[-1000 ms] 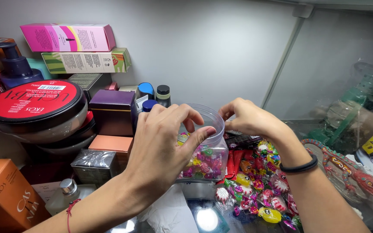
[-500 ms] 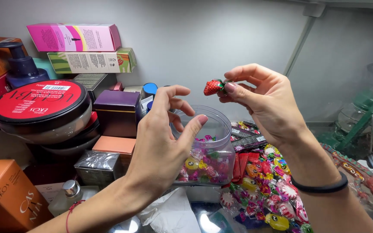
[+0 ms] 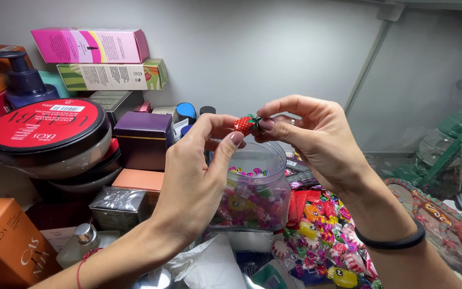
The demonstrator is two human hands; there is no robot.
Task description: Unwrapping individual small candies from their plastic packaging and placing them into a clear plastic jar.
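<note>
While both hands meet above the clear plastic jar (image 3: 252, 195), they share one small strawberry-shaped wrapped candy (image 3: 244, 124): the right hand (image 3: 316, 142) pinches its green twisted end between thumb and forefinger, and the left hand (image 3: 199, 176) nips the red body from the other side. The candy's long axis lies roughly level, running left to right between the two sets of fingertips, directly over the jar's open mouth. Inside the jar sit more bright wrapped sweets. Right of the jar, loose candies (image 3: 327, 241) spread across the bench. To the left stand a purple box (image 3: 144, 139) and a red-lidded tub (image 3: 46, 136).
</note>
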